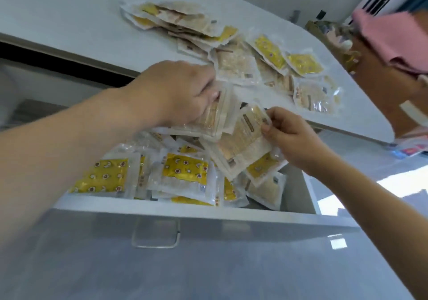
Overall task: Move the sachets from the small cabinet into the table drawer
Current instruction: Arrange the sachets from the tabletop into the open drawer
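Over open drawer (185,209): right hand (291,137) pinches sachet (240,147), tilted.

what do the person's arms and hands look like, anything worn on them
Both forearms are bare up to the frame edge: no sleeves, gloves, watch or bracelet show. The left hand and right hand show no rings on the parts that can be seen, though the picture is somewhat blurred. The fingernails that show on the right hand look short and unpainted. No marks or bandages are visible.

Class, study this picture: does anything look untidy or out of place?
Yes. Sachets lie scattered on the tabletop instead of in the drawer, where the ones inside are heaped crookedly, overlapping at odd angles.
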Available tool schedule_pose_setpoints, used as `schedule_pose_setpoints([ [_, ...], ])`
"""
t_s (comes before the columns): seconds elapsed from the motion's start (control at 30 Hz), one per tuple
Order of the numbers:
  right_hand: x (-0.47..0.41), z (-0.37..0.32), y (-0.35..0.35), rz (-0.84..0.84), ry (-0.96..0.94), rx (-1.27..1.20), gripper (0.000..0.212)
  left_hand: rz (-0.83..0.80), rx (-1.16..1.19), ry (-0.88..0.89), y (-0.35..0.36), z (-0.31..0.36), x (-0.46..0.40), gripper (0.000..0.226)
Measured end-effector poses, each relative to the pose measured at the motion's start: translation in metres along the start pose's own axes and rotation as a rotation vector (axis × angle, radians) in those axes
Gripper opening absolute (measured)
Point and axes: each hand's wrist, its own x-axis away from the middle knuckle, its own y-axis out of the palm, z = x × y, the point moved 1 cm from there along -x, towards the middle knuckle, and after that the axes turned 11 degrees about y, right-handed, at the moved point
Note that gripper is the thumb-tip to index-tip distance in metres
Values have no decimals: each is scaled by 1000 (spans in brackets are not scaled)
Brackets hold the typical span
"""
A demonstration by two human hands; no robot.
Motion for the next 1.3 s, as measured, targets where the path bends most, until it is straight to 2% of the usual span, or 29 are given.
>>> schedule_pose_setpoints([
  [0.07, 2, 20, 5, -51, 70, 203, 16, -1, -72, 75, 12, 12, 4, 25],
  [0.1, 1, 28, 8, -75, 106, 289, 17, -54, -82, 84, 18, 17, 5, 23],
  [0.2, -1, 42, 10, -83, 199, 403, 25, -387, -35, 24, 38, 30, 6, 19],
  [0.27, 0, 43, 2, -48, 218, 352, 29, -495, -32, 33, 43, 34, 1, 15],
  [0.43, 2, 25, -36, 93, 137, 89, 23, -372, 126, 26, 14, 51, -46, 22],
  [0.53, -5, 11, -61, 297, 102, -16, 24, -271, 170, 51, 4, 59, -86, 22],
  [0.63, -22, 5, -86, 507, 99, 72, 16, -165, 170, 100, 9, 59, -124, 23],
  [0.7, -38, 7, -102, 570, 169, 154, 22, -118, 121, 122, 15, 52, -151, 27],
  [0.8, -66, 20, -122, 532, 372, 138, 52, -69, 22, 86, 21, 37, -194, 33],
  [0.87, -79, 28, -129, 455, 460, 151, 74, -93, 41, 11, 27, 26, -221, 38],
  [0.97, -90, 38, -126, 325, 518, 239, 99, -256, 65, -98, 42, 16, -253, 68],
  [1.03, -94, 45, -121, 299, 538, 251, 105, -365, 13, -143, 53, 15, -267, 89],
  [1.07, -95, 47, -120, 300, 546, 201, 107, -412, -30, -135, 58, 16, -272, 92],
  [1.17, -95, 50, -120, 308, 557, -24, 110, -447, -42, -73, 67, 19, -282, 79],
  [1.23, -94, 50, -124, 330, 569, -103, 107, -367, -2, -37, 68, 21, -288, 60],
  [1.3, -93, 52, -130, 362, 565, -251, 92, -241, 56, -17, 63, 21, -291, 39],
])
